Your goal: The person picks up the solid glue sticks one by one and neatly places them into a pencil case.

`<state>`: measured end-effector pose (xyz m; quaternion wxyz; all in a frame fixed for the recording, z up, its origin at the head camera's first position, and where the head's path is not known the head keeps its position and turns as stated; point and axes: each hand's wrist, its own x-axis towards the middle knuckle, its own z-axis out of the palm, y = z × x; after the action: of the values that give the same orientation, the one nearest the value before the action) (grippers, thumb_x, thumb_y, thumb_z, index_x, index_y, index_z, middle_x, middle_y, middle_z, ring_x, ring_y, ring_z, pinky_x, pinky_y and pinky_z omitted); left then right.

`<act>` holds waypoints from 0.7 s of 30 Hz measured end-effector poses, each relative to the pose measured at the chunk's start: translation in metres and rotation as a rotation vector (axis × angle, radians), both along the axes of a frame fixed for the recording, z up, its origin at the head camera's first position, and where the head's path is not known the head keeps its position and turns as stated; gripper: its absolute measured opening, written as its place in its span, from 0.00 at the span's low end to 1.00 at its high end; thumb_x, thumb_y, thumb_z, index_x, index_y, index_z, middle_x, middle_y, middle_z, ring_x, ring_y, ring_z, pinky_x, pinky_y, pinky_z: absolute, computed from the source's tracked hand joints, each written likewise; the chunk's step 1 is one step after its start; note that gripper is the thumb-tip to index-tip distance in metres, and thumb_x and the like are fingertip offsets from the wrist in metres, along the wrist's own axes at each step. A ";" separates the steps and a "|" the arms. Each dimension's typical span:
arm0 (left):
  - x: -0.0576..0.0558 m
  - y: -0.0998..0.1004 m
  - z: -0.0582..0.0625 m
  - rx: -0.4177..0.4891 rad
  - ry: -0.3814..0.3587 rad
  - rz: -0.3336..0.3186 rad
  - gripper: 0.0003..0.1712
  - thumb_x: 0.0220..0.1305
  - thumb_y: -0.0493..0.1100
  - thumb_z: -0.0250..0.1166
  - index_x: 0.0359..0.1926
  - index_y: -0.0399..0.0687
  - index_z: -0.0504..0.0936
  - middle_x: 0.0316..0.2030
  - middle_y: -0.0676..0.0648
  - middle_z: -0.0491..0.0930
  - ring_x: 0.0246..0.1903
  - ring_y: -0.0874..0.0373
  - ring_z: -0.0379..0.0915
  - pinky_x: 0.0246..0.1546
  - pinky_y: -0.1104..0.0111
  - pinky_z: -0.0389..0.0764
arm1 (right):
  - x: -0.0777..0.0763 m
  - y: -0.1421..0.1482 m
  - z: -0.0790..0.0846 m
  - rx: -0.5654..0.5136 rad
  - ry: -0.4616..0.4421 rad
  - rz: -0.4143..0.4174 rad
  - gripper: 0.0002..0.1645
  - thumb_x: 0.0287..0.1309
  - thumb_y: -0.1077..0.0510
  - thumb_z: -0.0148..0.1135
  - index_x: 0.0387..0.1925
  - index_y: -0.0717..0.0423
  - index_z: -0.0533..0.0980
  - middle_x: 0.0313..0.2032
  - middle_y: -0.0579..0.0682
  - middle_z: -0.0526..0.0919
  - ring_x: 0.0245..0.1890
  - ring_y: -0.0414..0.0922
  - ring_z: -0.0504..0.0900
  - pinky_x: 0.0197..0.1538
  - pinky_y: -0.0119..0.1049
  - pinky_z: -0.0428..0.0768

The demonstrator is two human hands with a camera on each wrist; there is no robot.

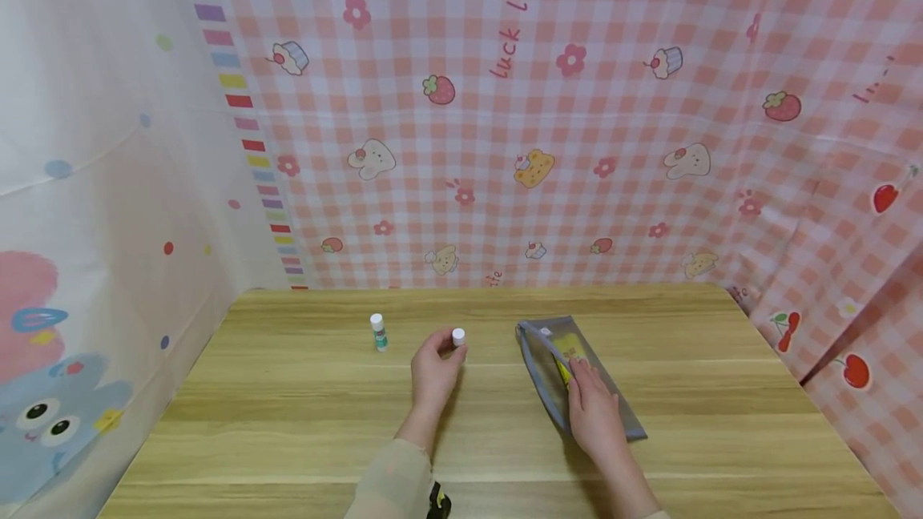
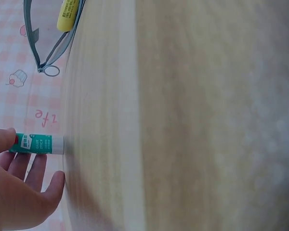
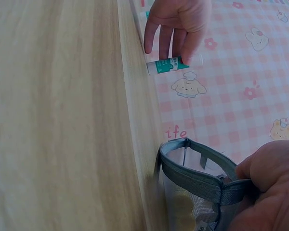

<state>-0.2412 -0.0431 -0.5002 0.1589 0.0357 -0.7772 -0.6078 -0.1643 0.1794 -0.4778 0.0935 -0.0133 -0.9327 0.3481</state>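
Observation:
My left hand [image 1: 436, 371] pinches a green-and-white glue stick [image 2: 36, 143] between thumb and fingers. It is upright; in the head view mostly its white cap [image 1: 458, 336] shows. Whether its base touches the table I cannot tell. My right hand [image 1: 597, 411] grips the edge of a grey mesh zip pouch [image 3: 195, 180] lying on the table. The pouch's zip is undone and its mouth gapes towards the left. Inside are yellow things, among them a yellow tube-shaped item [image 2: 67, 17]; their kind is not clear.
A second green-and-white glue stick [image 1: 379, 333] stands upright on the wooden table [image 1: 288, 415], left of my left hand. A pink checked cloth [image 1: 490, 126] hangs behind the table's far edge. A white patterned curtain [image 1: 130, 183] hangs at the left.

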 end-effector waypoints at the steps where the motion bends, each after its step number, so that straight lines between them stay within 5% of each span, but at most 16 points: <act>1: 0.000 0.000 -0.001 -0.004 0.005 0.001 0.14 0.56 0.29 0.71 0.45 0.32 0.83 0.41 0.38 0.84 0.44 0.43 0.80 0.50 0.54 0.81 | 0.000 0.000 0.000 -0.001 0.001 0.000 0.24 0.73 0.64 0.44 0.65 0.72 0.66 0.66 0.72 0.64 0.67 0.70 0.60 0.61 0.79 0.51; 21: 0.000 0.003 0.002 -0.052 -0.028 0.010 0.11 0.58 0.29 0.70 0.44 0.32 0.84 0.40 0.38 0.84 0.41 0.46 0.80 0.47 0.55 0.82 | 0.000 0.001 -0.002 -0.005 0.009 0.003 0.24 0.73 0.64 0.44 0.66 0.72 0.66 0.66 0.72 0.64 0.67 0.70 0.61 0.61 0.78 0.51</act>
<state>-0.2414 -0.0402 -0.4982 0.1517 0.0439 -0.7948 -0.5859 -0.1639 0.1806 -0.4799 0.0974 -0.0107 -0.9313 0.3508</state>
